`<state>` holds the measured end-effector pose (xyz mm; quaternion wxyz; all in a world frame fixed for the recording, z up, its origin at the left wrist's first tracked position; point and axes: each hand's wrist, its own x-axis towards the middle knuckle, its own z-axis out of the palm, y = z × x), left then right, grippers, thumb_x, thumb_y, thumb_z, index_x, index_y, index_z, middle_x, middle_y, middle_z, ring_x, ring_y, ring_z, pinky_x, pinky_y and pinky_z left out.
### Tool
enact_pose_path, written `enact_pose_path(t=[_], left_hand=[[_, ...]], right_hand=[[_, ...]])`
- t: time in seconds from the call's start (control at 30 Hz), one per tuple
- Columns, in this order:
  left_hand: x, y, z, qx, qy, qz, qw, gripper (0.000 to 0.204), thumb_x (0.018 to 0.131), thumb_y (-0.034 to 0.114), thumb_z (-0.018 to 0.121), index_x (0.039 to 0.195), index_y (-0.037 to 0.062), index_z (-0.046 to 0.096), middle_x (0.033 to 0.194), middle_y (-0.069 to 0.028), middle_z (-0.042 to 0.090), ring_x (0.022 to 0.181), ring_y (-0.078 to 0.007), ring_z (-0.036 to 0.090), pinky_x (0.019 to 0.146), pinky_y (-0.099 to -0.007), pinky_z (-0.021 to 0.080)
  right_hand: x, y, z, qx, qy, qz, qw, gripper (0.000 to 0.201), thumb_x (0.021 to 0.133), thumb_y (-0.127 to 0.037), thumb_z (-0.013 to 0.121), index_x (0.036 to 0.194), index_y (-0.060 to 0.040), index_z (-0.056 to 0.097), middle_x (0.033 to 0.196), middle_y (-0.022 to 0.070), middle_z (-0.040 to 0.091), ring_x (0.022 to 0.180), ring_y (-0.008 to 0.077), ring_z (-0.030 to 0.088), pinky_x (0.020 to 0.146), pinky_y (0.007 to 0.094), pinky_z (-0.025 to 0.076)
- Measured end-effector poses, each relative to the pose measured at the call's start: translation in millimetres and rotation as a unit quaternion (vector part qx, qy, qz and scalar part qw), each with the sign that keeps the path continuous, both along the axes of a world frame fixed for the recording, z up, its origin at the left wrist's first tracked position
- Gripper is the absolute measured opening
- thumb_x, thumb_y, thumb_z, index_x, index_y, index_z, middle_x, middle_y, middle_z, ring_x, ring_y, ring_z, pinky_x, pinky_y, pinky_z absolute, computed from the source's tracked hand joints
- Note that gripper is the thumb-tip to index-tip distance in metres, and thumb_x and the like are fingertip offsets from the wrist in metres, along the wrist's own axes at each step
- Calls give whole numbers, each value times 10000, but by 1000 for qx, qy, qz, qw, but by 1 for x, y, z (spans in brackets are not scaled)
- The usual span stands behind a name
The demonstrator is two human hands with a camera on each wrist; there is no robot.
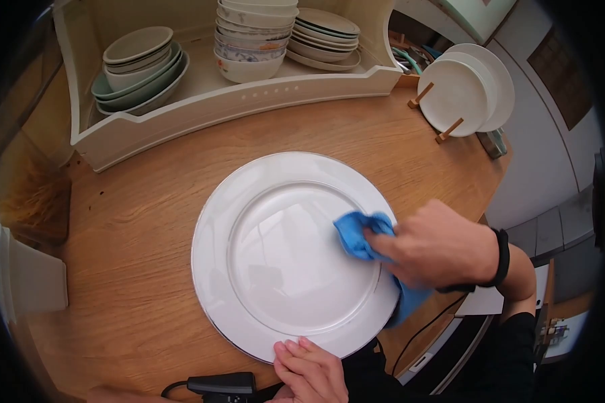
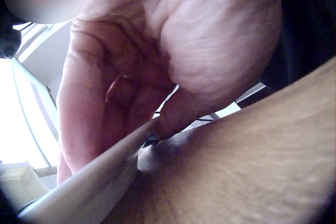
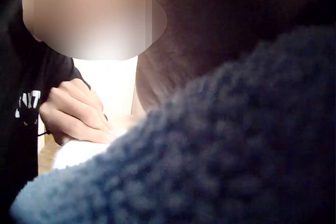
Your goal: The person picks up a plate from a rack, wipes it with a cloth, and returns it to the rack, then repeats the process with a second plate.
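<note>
A large white plate with a broad rim lies on the wooden table in the head view. At its near rim is my left hand. The left wrist view shows that hand's fingers over the plate's edge and the thumb on the other side, pinching it. My right hand, slightly blurred, grips a bunched blue cloth against the plate's right side. Part of the cloth hangs below that hand, past the rim. Fuzzy blue cloth fills much of the right wrist view.
Behind the plate stands a cream rack with stacked bowls and plates. White plates stand upright in a wooden holder at the back right. A white container is at left; a black device lies at the front edge.
</note>
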<state>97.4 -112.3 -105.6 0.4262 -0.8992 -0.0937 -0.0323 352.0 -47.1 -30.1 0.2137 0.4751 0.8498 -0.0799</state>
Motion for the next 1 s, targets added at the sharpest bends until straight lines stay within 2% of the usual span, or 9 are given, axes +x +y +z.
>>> enact_pose_path(t=[0.17,0.37,0.43,0.5,0.6,0.77,0.87,0.93,1.0], left_hand=[[2,0,-1,12,3,-3,1000,116,780,-1,682,859,-42,757,757,-174,714,680,-273,728,618,-330,610],[1,3,1,33,-5,-5,999,94,785,1,687,836,-39,754,739,-163,707,685,-265,730,617,-321,606],[-1,4,4,30,25,-13,999,81,797,8,660,785,-23,734,707,-127,673,666,-238,705,605,-315,597],[-1,-3,-2,0,5,-6,1000,87,802,12,645,760,-11,717,699,-110,651,653,-223,684,598,-314,591],[-3,-5,-8,-8,-14,-8,1000,107,808,17,624,719,13,684,691,-82,614,631,-198,642,586,-313,581],[1,-10,-24,33,-8,-17,999,104,799,18,625,727,14,701,696,-81,640,636,-199,654,590,-317,582],[10,-25,-51,16,-26,5,1000,113,731,-68,803,825,-23,757,695,-153,675,618,-267,727,528,-337,630],[9,-24,-45,41,-10,44,998,73,816,16,767,875,-27,764,778,-167,710,684,-269,730,596,-341,631],[2,-4,-14,46,-10,23,999,64,799,14,702,825,-16,753,743,-137,697,669,-240,707,596,-328,612]], right_hand=[[-11,-23,9,-114,25,19,993,325,777,-116,690,1008,107,633,590,173,628,547,355,679,512,417,551],[-22,-25,-12,-195,229,122,946,380,801,-80,666,1132,106,645,580,169,621,505,341,650,478,436,520],[-27,-19,-18,-187,235,126,945,407,826,-73,650,1206,72,650,599,157,628,519,329,652,479,428,509],[-32,-7,-22,-169,189,173,952,551,861,-156,717,1393,-70,601,699,88,636,603,258,690,493,350,517],[-38,7,-31,-141,213,179,950,550,856,-172,722,1397,-150,630,698,73,608,603,246,689,485,337,510],[-56,13,-32,-75,189,202,958,511,855,-185,716,1362,-154,664,663,63,565,588,221,678,457,312,484],[-70,19,-33,-25,179,216,960,491,853,-185,705,1339,-125,674,654,67,556,571,213,665,442,297,467],[-81,25,-32,5,175,221,959,466,863,-176,674,1320,-84,678,652,86,570,548,219,652,436,301,456],[-88,33,-30,15,162,218,962,465,869,-174,663,1325,-85,677,653,92,579,544,226,652,434,312,456]])
